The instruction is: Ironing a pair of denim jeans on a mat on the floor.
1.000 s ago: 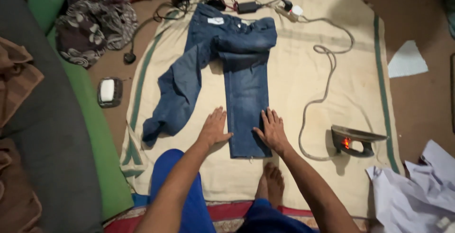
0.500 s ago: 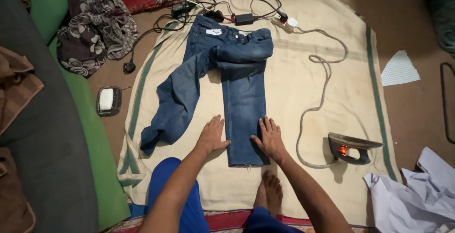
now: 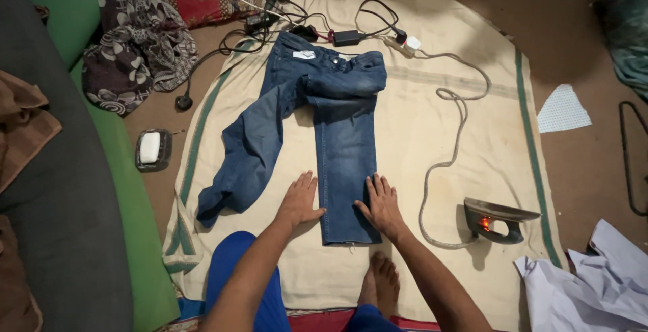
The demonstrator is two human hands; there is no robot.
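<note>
A pair of blue jeans (image 3: 337, 109) lies on a cream blanket (image 3: 418, 116) spread on the floor. One leg runs straight toward me; the other leg (image 3: 246, 150) is bent off to the left. My left hand (image 3: 299, 200) lies flat, fingers spread, at the left edge of the straight leg near its hem. My right hand (image 3: 381, 204) rests flat on the right edge of that same leg. Neither hand grips anything.
An electric iron (image 3: 498, 218) with a red light stands on the blanket to the right, its cord (image 3: 452, 136) looping back to a plug strip (image 3: 405, 42). White cloth (image 3: 594, 278) lies at bottom right, patterned fabric (image 3: 135, 42) and a green-edged mattress (image 3: 128, 190) at left.
Both hands have stayed flat on the lower end of the straight leg. The view has shifted, so everything sits slightly lower and further left in the frame.
</note>
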